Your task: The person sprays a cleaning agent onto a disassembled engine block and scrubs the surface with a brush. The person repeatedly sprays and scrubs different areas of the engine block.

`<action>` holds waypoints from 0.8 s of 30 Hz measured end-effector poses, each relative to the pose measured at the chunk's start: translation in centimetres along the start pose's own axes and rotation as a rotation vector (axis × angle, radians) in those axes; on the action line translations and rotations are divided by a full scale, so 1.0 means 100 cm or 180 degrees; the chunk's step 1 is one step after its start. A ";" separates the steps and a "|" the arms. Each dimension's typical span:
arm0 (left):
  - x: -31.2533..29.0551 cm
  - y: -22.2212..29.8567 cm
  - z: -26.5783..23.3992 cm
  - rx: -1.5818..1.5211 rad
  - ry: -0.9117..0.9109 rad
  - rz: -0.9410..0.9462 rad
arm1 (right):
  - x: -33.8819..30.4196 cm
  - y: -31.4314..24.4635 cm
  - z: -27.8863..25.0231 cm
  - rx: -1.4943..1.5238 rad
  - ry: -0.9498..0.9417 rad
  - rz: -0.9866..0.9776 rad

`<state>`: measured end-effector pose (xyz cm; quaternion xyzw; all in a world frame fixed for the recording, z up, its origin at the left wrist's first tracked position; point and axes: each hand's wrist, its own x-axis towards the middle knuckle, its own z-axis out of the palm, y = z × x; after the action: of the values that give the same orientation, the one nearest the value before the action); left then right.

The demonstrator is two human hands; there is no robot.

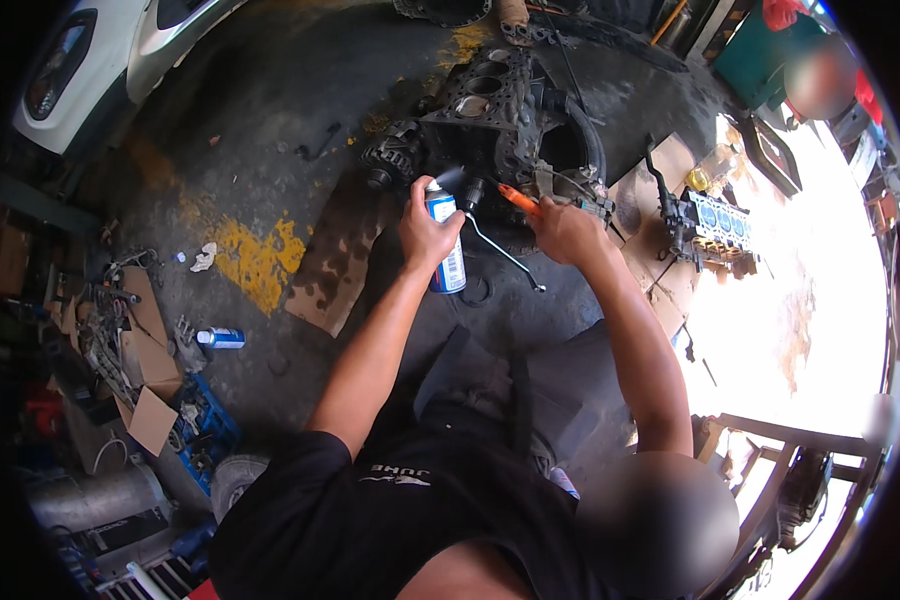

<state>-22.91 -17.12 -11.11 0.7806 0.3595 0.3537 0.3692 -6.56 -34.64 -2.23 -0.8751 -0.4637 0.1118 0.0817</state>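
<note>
My left hand (428, 236) is wrapped round a blue and white spray can (450, 272), held upright with a finger on its nozzle. A pale mist leaves the nozzle toward the lower front of a dark engine block (470, 130) with open cylinder bores. My right hand (567, 233) grips an orange-handled tool (518, 199), its tip pointing at the block; what kind of tool it is cannot be made out. Between my hands are a round black part (473, 192) and a thin bent metal pipe (507, 254). An alternator (395, 150) sits at the block's left side.
Oil-stained cardboard (332, 265) lies left of the block. A cylinder head (715, 225) rests on cardboard at right, in bright light. Another blue can (221, 339) lies on the floor near a blue crate (208, 425) and loose parts. A white car (100, 70) stands far left.
</note>
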 end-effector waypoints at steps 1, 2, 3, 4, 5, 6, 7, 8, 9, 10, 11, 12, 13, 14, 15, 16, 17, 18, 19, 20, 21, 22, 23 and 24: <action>0.001 0.005 0.000 -0.0147 -0.0021 0.0066 | -0.002 -0.004 -0.003 0.0080 0.0162 -0.0003; 0.002 0.007 0.001 -0.0164 -0.0013 0.0129 | -0.004 -0.007 -0.004 0.0161 0.0323 -0.0005; 0.004 0.006 0.001 -0.0286 0.0049 0.0185 | -0.006 -0.008 -0.003 0.0227 0.0446 -0.0045; 0.005 0.005 0.002 -0.0407 0.0109 0.0242 | -0.005 -0.008 -0.003 0.0178 0.0335 -0.0114; 0.010 0.003 0.003 -0.0378 0.0207 0.0283 | -0.004 -0.006 -0.003 0.0128 0.0224 -0.0182; 0.016 0.002 0.002 -0.0353 0.0293 0.0326 | -0.004 -0.005 -0.003 0.0081 0.0111 -0.0236; 0.019 0.000 0.001 -0.0335 0.0312 0.0268 | -0.005 -0.005 0.000 0.0044 0.0171 -0.0198; 0.021 -0.002 0.001 -0.0266 0.0317 0.0238 | -0.006 -0.004 0.003 0.0007 0.0231 -0.0159; 0.023 -0.002 -0.001 -0.0192 0.0332 0.0211 | -0.005 -0.004 0.006 -0.0028 0.0296 -0.0132; 0.024 -0.003 -0.002 -0.0117 0.0346 0.0185 | -0.004 -0.003 0.008 -0.0054 0.0177 -0.0081; 0.024 -0.003 -0.002 -0.0152 0.0203 0.0053 | -0.002 -0.002 0.009 -0.0079 0.0059 -0.0029; 0.022 -0.004 -0.001 -0.0183 0.0062 -0.0077 | 0.000 -0.001 0.011 -0.0103 -0.0057 0.0020; 0.020 -0.004 0.000 -0.0215 -0.0079 -0.0207 | 0.002 0.000 0.014 -0.0142 -0.0046 0.0045; 0.019 -0.003 0.002 -0.0248 -0.0222 -0.0335 | 0.004 0.001 0.018 -0.0182 -0.0035 0.0072; 0.015 -0.001 0.005 -0.0191 -0.0300 -0.0075 | 0.003 -0.001 0.019 -0.0218 -0.0037 0.0097; 0.013 0.003 0.008 -0.0287 -0.0444 -0.0040 | 0.003 -0.003 0.019 -0.0196 -0.0071 0.0158; 0.008 0.004 0.011 -0.0255 -0.0420 0.0049 | 0.003 -0.005 0.018 -0.0173 -0.0104 0.0221; 0.004 0.007 0.015 -0.0243 -0.0395 0.0148 | 0.003 -0.005 0.013 -0.0167 -0.0125 0.0294; 0.003 0.009 0.016 -0.0325 -0.0371 0.0275 | 0.003 -0.007 0.010 -0.0196 -0.0086 0.0310; 0.004 0.011 0.018 -0.0419 -0.0375 0.0272 | 0.002 -0.004 0.009 -0.0160 -0.0111 0.0212; 0.007 0.011 0.021 -0.0513 -0.0375 0.0267 | 0.002 -0.001 0.007 -0.0127 -0.0136 0.0111; 0.009 0.011 0.023 -0.0608 -0.0375 0.0263 | 0.001 0.001 0.006 -0.0095 -0.0161 0.0010; 0.010 0.008 0.022 -0.0684 -0.0380 0.0148 | 0.000 0.002 0.007 -0.0097 -0.0018 0.0023; 0.012 0.007 0.021 -0.0747 -0.0345 0.0091 | -0.001 0.004 0.008 -0.0102 0.0128 0.0042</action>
<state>-20.41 -17.16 -11.14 0.7550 0.2840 0.3559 0.4718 -6.53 -34.88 -3.03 -0.8814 -0.4579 0.0872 0.0763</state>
